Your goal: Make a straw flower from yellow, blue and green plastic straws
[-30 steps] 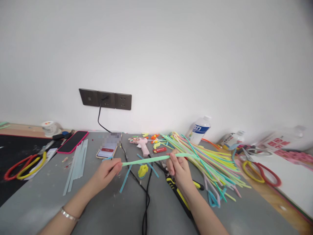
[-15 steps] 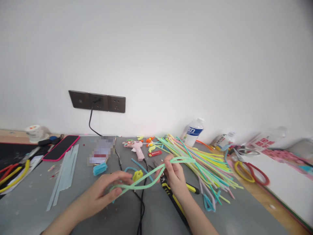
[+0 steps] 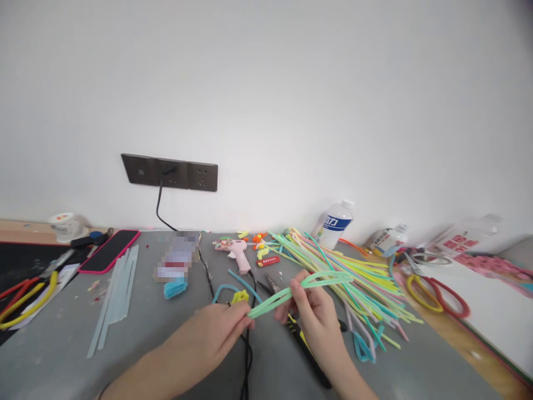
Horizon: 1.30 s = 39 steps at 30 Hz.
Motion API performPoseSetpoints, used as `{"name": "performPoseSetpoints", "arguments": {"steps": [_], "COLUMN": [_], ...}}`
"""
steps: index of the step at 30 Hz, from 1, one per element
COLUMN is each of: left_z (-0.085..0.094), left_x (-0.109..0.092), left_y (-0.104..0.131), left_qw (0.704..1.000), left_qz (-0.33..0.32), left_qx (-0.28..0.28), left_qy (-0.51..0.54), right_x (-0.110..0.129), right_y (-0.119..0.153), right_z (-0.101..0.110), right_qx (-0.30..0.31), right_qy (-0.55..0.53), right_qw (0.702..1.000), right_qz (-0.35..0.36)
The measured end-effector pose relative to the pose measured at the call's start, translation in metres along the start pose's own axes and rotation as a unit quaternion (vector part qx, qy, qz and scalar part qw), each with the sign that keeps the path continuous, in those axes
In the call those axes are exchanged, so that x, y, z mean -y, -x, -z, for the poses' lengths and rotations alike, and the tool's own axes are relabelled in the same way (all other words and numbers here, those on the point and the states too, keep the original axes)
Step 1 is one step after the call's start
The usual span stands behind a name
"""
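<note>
A mint-green pipe cleaner (image 3: 316,281) is folded double and held above the grey table (image 3: 137,333) between both hands. My left hand (image 3: 216,333) pinches its two loose ends at the lower left. My right hand (image 3: 314,311) grips it near the middle, and the looped end sticks out to the right over a heap of coloured pipe cleaners (image 3: 353,272).
Under my hands lie a black cable (image 3: 249,355), yellow-handled pliers (image 3: 308,355), blue pieces (image 3: 244,283) and a yellow bit (image 3: 240,296). A pink glue gun (image 3: 238,250), two phones (image 3: 109,251), glue sticks (image 3: 114,294), a bottle (image 3: 335,225) and red-yellow rings (image 3: 433,291) surround them.
The pipe cleaner was stretched straight between my hands, then bent. My left hand has brought its end across toward the right hand, so the piece is now folded double.
</note>
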<state>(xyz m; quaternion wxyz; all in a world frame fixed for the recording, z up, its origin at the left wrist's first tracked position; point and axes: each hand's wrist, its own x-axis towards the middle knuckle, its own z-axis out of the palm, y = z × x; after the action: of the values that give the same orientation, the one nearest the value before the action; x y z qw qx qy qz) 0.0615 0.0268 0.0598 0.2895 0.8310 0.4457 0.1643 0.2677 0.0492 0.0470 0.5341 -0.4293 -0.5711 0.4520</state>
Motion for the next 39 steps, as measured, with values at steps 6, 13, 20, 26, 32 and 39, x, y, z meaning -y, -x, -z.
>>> {"name": "performPoseSetpoints", "arguments": {"steps": [6,13,20,26,32,39], "left_z": [0.001,0.012,0.012,0.015,0.018,0.009], "left_x": [-0.007,-0.004,0.009,-0.004,0.001,0.009], "left_y": [-0.005,-0.001,-0.008,-0.001,0.001,-0.007], "left_qw": [0.995,0.983,0.883,0.918,0.862,0.829], "left_qz": [0.028,0.062,0.141,0.134,0.133,0.107], "left_qx": [0.031,0.043,0.075,0.154,0.174,0.074], "left_qy": [-0.091,0.167,0.441,0.341,0.458,0.544], "right_x": [0.0,-0.001,0.014,0.039,0.044,0.041], "right_y": [0.009,0.006,0.022,0.022,-0.002,-0.024], "right_z": [0.008,0.037,0.061,0.014,-0.005,0.001], "right_qx": [0.043,0.11,-0.034,0.232,0.346,0.346], "right_qy": [0.008,0.125,0.315,0.435,0.392,0.058], "right_qw": [0.998,0.986,0.922,0.81,0.85,0.922], "right_qz": [-0.051,-0.021,0.225,0.318,0.071,-0.163]}}
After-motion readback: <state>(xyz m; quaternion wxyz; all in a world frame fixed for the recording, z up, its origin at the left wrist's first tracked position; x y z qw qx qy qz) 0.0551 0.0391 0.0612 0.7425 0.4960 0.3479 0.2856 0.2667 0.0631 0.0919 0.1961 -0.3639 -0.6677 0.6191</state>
